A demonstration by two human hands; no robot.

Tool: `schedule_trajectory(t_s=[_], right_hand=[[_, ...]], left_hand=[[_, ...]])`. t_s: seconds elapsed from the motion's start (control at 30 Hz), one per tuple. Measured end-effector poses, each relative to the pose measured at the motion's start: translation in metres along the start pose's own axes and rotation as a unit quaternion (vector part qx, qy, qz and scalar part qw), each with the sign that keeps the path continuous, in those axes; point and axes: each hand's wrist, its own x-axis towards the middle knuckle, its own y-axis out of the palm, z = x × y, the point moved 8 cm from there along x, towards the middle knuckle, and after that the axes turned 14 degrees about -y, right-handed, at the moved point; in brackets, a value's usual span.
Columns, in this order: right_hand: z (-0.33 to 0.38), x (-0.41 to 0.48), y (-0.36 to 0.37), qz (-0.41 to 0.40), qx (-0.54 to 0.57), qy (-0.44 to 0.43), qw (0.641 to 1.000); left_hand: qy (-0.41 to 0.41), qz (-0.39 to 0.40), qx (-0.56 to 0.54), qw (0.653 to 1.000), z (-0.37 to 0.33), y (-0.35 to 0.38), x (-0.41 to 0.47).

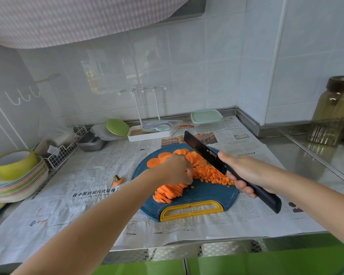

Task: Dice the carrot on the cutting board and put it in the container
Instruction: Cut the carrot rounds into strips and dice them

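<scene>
A round blue cutting board (203, 197) with a yellow handle lies on newspaper. On it are carrot slices (168, 192) at the near left, more rounds (154, 161) at the far left, and a heap of small carrot dice (213, 174) on the right. My left hand (175, 169) rests with curled fingers on the carrot pieces in the middle. My right hand (246, 171) grips the black handle of a dark knife (205, 151), its blade raised over the dice. A clear container (207, 121) with a pale green lid stands behind the board.
The carrot's cut top (118, 180) lies on the newspaper left of the board. Stacked coloured plates with a green bowl (14, 175) sit far left. A wire rack (62, 153), metal trays (91, 142) and a white tray (149, 132) line the back. A tall jar (334, 112) stands right.
</scene>
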Motion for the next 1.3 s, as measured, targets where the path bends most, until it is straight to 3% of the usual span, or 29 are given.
schedule_trajectory(t_s=[0.23,0.4,0.63,0.9,1.3], right_hand=[[0.000,0.001,0.002,0.001,0.001,-0.004,1.000],[0.000,-0.001,0.001,-0.003,0.002,-0.003,1.000],[0.000,0.000,0.002,-0.012,0.004,-0.006,1.000],[-0.001,-0.001,0.010,-0.014,0.012,-0.011,1.000],[0.001,0.002,0.017,-0.025,0.011,-0.008,1.000]], left_hand=[[0.016,0.031,-0.004,0.999,-0.001,-0.005,-0.009],[0.032,0.009,-0.075,0.997,0.021,-0.029,-0.034],[0.176,-0.034,0.041,0.983,0.038,-0.006,-0.068],[0.187,-0.015,-0.033,0.982,0.039,0.020,-0.057],[0.196,-0.067,-0.106,0.973,0.032,0.022,-0.057]])
